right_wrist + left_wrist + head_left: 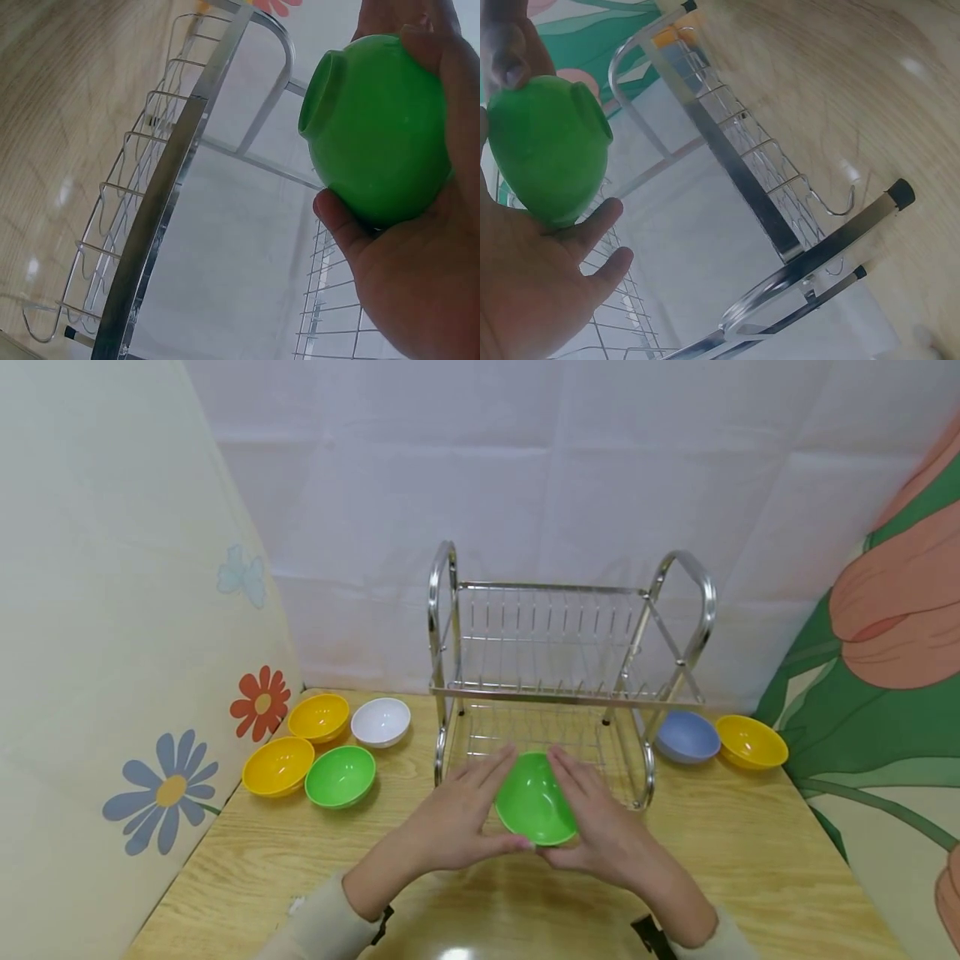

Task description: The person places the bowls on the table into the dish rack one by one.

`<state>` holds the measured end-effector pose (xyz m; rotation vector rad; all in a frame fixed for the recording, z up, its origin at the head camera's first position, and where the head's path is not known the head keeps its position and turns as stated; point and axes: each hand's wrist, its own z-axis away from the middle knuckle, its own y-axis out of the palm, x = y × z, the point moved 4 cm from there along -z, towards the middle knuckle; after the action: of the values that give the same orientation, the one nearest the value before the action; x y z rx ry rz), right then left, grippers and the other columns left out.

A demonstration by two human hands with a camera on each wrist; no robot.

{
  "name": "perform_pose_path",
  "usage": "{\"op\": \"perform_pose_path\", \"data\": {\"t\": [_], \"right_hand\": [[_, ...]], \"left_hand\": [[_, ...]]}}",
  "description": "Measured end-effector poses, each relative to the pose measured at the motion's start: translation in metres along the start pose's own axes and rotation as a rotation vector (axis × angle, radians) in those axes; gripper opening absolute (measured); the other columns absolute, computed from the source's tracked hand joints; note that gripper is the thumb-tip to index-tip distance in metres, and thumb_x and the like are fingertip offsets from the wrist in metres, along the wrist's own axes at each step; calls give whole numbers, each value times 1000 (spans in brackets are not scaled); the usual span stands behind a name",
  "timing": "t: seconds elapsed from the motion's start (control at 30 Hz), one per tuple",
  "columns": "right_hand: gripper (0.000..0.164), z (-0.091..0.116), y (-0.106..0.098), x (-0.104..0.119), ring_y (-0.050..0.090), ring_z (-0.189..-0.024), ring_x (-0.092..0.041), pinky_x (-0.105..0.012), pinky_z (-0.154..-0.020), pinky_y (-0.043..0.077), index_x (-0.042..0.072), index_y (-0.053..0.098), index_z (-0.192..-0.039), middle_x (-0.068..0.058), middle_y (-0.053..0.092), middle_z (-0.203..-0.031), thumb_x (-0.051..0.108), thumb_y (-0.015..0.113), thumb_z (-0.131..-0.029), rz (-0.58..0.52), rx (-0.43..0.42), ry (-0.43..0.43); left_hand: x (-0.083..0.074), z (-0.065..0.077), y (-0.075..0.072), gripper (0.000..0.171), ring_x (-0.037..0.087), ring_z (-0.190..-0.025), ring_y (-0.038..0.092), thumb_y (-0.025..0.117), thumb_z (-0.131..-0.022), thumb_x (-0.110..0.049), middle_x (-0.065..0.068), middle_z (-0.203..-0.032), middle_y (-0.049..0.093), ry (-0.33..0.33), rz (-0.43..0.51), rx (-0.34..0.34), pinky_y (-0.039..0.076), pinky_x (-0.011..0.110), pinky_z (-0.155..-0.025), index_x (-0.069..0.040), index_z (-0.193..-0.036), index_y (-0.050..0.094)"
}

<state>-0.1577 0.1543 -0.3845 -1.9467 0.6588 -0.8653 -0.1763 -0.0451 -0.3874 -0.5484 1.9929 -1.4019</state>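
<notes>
A green bowl (534, 802) is held between both hands in front of the dish rack (555, 697), its inside facing the head camera. On its left side the left hand (457, 814) grips it, thumb at the near rim and fingers along the side. From the right the right hand (603, 827) holds it the same way, the two thumbs almost meeting. Both wrist views show the bowl's rounded outside and foot ring, with the left hand (536, 281) and the right hand (420, 277) against it. The rack's wire shelves stand just behind the bowl.
Left on the wooden table (750, 868) sit two yellow bowls (319, 718), a white bowl (381, 722) and another green bowl (341, 777). Right of the rack are a blue bowl (687, 737) and a yellow bowl (752, 742). A white cloth (495, 468) hangs behind.
</notes>
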Motion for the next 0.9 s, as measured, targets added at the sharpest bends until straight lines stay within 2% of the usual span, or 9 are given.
{"op": "perform_pose_path", "data": {"t": [0.23,0.57,0.8,0.9], "right_hand": [[119,0,4,0,38,-143,-40,-53,-106,45,-6,26,-156,-18,24,-165,39,91,-68,-44,17,-1],[124,0,5,-1,36,-145,-39,-51,-110,40,-2,24,-158,-20,26,-164,43,93,-66,-83,-8,-26],[123,1,5,-1,35,-146,-40,-54,-109,40,1,22,-160,-19,25,-164,43,92,-67,-125,-26,-22],[120,2,4,-2,33,-147,-39,-56,-109,39,7,19,-162,-15,23,-166,42,90,-72,-184,-13,-9]], "left_hand": [[3,0,5,113,30,-151,29,50,-85,-81,9,-169,16,-22,58,16,33,52,-118,-12,-164,9],[10,0,10,123,35,-149,31,60,-78,-80,14,-168,17,-16,135,9,36,53,-116,-10,-164,8],[10,2,10,119,35,-148,34,61,-81,-77,17,-167,19,-29,159,-1,37,51,-115,-9,-163,8],[10,2,9,119,34,-147,35,64,-81,-74,16,-167,20,-38,188,-11,39,50,-114,-10,-164,8]]}}
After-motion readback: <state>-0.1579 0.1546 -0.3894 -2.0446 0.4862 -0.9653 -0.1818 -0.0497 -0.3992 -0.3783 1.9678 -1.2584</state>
